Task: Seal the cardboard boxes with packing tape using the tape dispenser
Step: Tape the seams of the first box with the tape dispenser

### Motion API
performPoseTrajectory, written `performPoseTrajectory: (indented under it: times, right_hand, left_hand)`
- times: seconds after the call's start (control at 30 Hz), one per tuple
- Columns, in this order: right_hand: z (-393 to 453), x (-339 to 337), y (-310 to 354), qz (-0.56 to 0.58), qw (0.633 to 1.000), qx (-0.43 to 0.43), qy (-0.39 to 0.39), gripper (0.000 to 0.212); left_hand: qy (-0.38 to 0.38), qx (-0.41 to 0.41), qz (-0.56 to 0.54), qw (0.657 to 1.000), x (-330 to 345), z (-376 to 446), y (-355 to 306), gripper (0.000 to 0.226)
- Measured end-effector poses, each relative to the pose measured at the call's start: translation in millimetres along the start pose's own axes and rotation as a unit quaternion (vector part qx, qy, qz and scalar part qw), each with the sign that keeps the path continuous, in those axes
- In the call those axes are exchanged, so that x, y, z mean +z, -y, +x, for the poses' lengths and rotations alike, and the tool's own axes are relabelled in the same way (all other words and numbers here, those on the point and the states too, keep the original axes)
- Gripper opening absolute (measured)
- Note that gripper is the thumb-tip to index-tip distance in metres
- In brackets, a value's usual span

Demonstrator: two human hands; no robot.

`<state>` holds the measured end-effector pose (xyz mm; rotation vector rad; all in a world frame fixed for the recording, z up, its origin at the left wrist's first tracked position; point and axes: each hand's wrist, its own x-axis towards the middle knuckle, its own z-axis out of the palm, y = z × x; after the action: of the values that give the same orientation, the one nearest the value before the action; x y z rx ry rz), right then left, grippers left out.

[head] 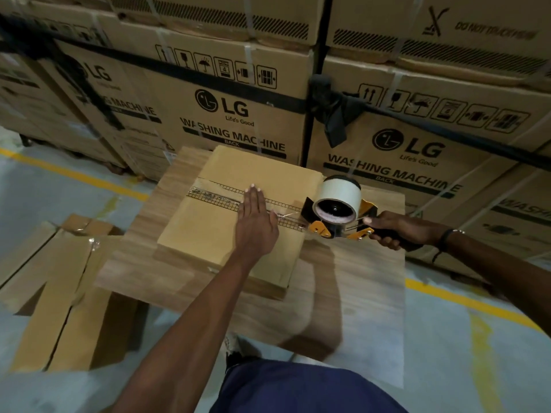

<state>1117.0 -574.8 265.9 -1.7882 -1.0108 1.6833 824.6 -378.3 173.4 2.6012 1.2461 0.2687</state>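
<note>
Plain tan cardboard box [238, 216], flat rectangular top, matte, sits on a wood-grain desk [366, 287] approx at its middle-far part. Flaps closed; seam runs across the lid w/ a strip of clear glossy packing tape [214, 198] over it, printed grid lines along the seam edges, tape a bit wrinkled and shiny near the right end.

Tape dispenser [340, 210] at the box's right edge: black frame, orange/yellow plastic parts, a fat roll w/ white outer face and dark core, standing over the seam end. Its front touches the box top or sits just above it; can't tell which.

Left hand [256, 222]: flat, fingers straight and together, palm down on the lid, lying across the taped seam. Holds nothing.

Right hand [393, 228]: fingers curled round the dispenser's black handle, firm grip; dark band on the wrist.

Left of the desk, on the grey floor [44, 186] w/ yellow lines, other tan boxes [59, 293], tops unsealed, slits open. Behind the desk: a wall of big brown cartons [238, 114] printed "LG WASHING MACHINE", strapped w/ pale bands and a black strap.
</note>
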Motion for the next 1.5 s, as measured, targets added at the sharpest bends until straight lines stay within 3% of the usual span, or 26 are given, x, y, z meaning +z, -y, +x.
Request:
performPoseTrajectory:
  times: [0.27, 0.5, 0.7, 0.77, 0.87, 0.97, 1.13, 1.2, 1.33, 1.5]
  right_hand:
    - [-4.5, -11.0, 9.0, -0.029, 0.999, 0.029, -0.009, 0.066]
    - [4.6, -8.5, 24.4, -0.123, 0.991, 0.048, -0.021, 0.074]
    - [2.5, -2.2, 25.5, -0.115, 0.991, 0.06, -0.029, 0.074]
    - [3.6, 0.6, 24.0, -0.137, 0.987, 0.056, -0.061, 0.07]
    - [-0.1, -6.7, 7.2, -0.286, 0.944, 0.049, -0.16, 0.056]
    - [-10.1, -8.9, -42.0, -0.22, 0.946, 0.102, -0.214, 0.056]
    - [16.1, 21.6, -118.7, -0.301, 0.872, 0.127, -0.363, 0.066]
    - [32.6, 42.7, -145.6, -0.282, 0.86, 0.153, -0.398, 0.06]
    - [54.2, 85.4, -173.0, -0.211, 0.861, 0.163, -0.433, 0.055]
    - [65.8, 101.9, -190.1, -0.144, 0.899, 0.167, -0.378, 0.037]
  left_hand:
    - [0.0, -0.004, -0.002, 1.0, -0.8, -1.6, -3.5, 0.072]
    - [-0.004, -0.004, 0.001, 1.0, -0.5, -0.3, -2.4, 0.073]
    - [0.001, -0.005, 0.005, 1.0, -0.6, 0.0, -5.5, 0.074]
    - [0.003, -0.007, 0.007, 1.0, -0.3, 0.3, -5.2, 0.075]
    - [0.003, -0.008, 0.01, 1.0, -2.2, 0.5, -1.8, 0.075]
    - [-0.003, -0.005, 0.005, 1.0, -3.4, -0.4, -0.7, 0.074]
    - [-0.014, -0.01, 0.004, 1.0, 0.1, -0.9, -7.1, 0.073]
    - [-0.014, -0.008, 0.006, 1.0, 2.1, -0.9, -6.8, 0.073]
    - [-0.015, -0.009, 0.008, 1.0, 3.8, 0.5, -2.9, 0.072]
    - [-0.015, -0.01, 0.008, 1.0, 4.6, 0.3, -2.6, 0.067]
